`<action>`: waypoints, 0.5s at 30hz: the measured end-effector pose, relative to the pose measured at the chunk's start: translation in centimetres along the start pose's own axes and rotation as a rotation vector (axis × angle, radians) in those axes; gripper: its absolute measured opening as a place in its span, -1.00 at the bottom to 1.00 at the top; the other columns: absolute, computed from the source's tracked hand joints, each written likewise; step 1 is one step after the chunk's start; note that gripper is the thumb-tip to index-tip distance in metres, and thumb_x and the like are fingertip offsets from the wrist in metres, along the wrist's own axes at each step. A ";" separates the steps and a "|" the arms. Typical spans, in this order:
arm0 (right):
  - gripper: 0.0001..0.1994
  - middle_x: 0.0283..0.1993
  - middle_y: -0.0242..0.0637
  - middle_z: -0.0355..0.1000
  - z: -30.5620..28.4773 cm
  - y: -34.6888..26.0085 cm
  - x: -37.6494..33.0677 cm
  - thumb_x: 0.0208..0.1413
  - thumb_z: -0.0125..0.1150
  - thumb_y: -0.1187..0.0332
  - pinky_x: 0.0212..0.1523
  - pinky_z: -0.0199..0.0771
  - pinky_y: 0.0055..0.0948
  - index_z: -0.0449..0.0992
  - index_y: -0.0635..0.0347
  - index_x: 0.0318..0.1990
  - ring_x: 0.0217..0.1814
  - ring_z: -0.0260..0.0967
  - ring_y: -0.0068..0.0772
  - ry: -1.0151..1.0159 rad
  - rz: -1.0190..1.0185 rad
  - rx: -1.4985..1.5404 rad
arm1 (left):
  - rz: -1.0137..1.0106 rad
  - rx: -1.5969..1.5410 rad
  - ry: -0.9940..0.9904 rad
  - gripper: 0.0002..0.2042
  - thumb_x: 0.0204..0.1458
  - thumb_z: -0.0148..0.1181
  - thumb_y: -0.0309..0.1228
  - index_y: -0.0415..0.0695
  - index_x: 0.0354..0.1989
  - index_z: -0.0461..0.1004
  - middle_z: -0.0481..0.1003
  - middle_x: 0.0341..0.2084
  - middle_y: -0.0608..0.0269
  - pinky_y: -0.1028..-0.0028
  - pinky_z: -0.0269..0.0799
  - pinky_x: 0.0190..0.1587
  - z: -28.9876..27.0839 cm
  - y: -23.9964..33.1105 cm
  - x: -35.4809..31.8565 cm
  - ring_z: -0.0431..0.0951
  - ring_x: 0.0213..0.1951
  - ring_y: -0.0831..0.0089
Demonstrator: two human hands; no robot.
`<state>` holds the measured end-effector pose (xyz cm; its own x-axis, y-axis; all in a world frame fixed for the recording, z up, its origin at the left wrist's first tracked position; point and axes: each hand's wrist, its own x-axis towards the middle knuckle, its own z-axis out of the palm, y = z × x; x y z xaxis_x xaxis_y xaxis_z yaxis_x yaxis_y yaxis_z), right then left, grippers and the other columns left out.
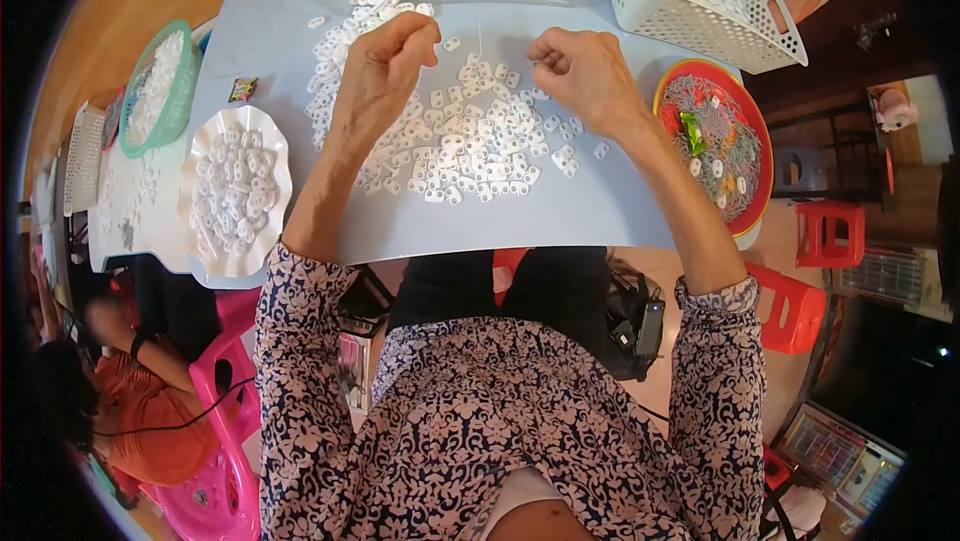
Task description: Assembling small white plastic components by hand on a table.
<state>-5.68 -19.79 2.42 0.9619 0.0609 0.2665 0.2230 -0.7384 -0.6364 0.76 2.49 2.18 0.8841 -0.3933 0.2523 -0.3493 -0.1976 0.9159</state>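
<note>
Floral shirt [510, 391], foremost; left hand [385, 61] and right hand [592, 73], both loosely curled (full closure or any held object cannot be told), near loose white pieces [490, 146].

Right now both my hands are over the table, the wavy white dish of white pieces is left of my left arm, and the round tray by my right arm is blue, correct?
No, the round tray by your right arm is red, not blue, as the head view shows. Your left hand and right hand are over the table, the white dish on your left.
</note>
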 end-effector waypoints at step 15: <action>-0.87 -0.45 -0.20 0.48 3.0 -0.4 0.6 -0.07 0.14 0.57 -0.41 0.42 -0.52 0.50 0.32 -0.31 -0.46 0.43 -0.47 0.225 -0.012 0.319 | 0.409 0.642 0.195 -0.82 -0.06 -0.02 -0.63 -0.23 -0.25 0.42 0.40 -0.39 -0.07 0.19 0.32 -0.20 -1.2 -3.5 4.1 0.37 -0.28 -0.01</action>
<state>-4.72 -17.42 0.70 0.9080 -0.1068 0.4052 0.3065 -0.4901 -0.8160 5.96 2.68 0.40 0.6642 -0.3938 0.6354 -0.7174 -0.5746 0.3938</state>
